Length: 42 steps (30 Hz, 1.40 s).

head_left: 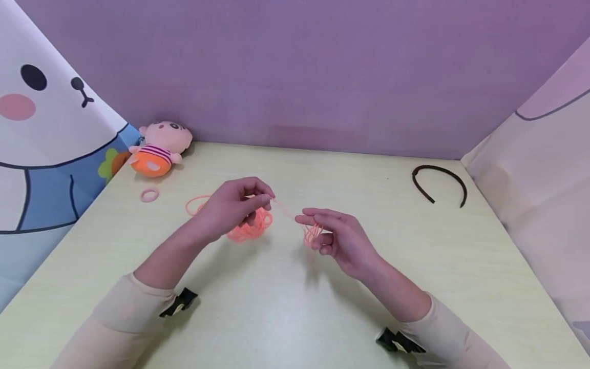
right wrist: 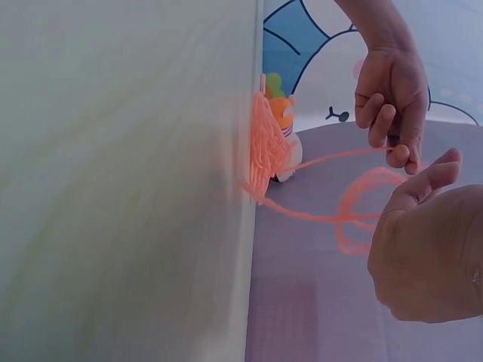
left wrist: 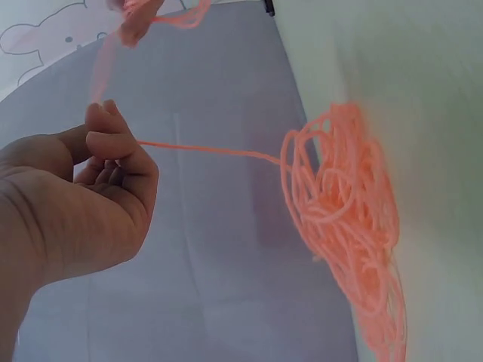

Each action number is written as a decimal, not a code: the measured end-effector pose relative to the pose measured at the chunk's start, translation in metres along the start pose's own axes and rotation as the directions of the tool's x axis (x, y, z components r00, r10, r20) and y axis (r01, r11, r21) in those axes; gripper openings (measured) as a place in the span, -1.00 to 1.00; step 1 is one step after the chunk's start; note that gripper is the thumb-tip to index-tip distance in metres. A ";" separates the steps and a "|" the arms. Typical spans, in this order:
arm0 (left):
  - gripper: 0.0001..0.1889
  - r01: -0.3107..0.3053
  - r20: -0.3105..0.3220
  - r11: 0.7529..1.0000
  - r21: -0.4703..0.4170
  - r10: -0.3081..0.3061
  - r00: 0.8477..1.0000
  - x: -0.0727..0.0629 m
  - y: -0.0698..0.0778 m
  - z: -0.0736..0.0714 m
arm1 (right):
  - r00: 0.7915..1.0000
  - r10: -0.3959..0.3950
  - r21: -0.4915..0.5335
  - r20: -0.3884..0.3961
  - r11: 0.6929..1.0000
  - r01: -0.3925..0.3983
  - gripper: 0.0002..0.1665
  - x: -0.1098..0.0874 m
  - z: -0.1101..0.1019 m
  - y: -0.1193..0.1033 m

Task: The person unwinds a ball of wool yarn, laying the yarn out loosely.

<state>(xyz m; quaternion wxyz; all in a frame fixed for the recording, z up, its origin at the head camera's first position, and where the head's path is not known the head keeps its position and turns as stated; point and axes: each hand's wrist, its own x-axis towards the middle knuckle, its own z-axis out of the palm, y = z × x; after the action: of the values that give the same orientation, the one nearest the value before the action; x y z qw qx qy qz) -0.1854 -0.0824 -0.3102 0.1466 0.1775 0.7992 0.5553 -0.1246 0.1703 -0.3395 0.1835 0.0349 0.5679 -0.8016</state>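
Above the table my left hand (head_left: 232, 207) pinches a strand of coral-pink yarn between thumb and fingertips. The strand runs from a loose heap of yarn (left wrist: 343, 204) on the table, partly hidden behind this hand in the head view. To its right, my right hand (head_left: 345, 241) holds a small bunch of yarn loops (head_left: 312, 234) at its curled fingers. A short length of yarn spans the gap between the two hands. In the right wrist view the loops (right wrist: 351, 207) hang beside the right hand, and another strand leads back to the heap.
A plush doll (head_left: 159, 148) in orange leans at the table's back left corner, with a pink ring (head_left: 149, 195) in front of it. A dark headband (head_left: 440, 169) lies at the back right. A purple backdrop (head_left: 313, 77) rises behind the pale table (head_left: 286, 318).
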 end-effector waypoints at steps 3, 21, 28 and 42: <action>-0.87 -0.002 -0.035 1.000 -0.005 0.002 0.999 0.001 0.001 -0.006 | 0.999 -0.002 -0.010 -0.036 1.000 0.002 -0.55 0.001 -0.001 0.000; -0.67 0.155 -0.284 0.986 -0.060 -0.166 0.944 0.014 -0.026 -0.056 | 0.997 -0.012 0.022 -0.070 1.000 0.014 -0.54 0.000 -0.002 0.000; -0.65 0.201 -0.377 0.976 -0.080 -0.216 0.901 0.015 -0.034 -0.074 | 0.998 -0.006 0.032 -0.068 0.999 0.008 -0.54 0.001 -0.002 0.000; -0.60 0.259 -0.224 0.948 0.186 -0.215 0.950 0.017 -0.039 -0.070 | 0.999 0.011 0.044 -0.048 0.999 -0.009 -0.54 0.000 -0.002 -0.001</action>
<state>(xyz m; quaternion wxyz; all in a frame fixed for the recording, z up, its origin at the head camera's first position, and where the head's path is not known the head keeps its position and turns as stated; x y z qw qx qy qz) -0.2357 -0.1462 -0.3238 0.1112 0.0375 0.8803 0.4597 -0.1253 0.1721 -0.3392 0.1730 0.0613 0.5543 -0.8119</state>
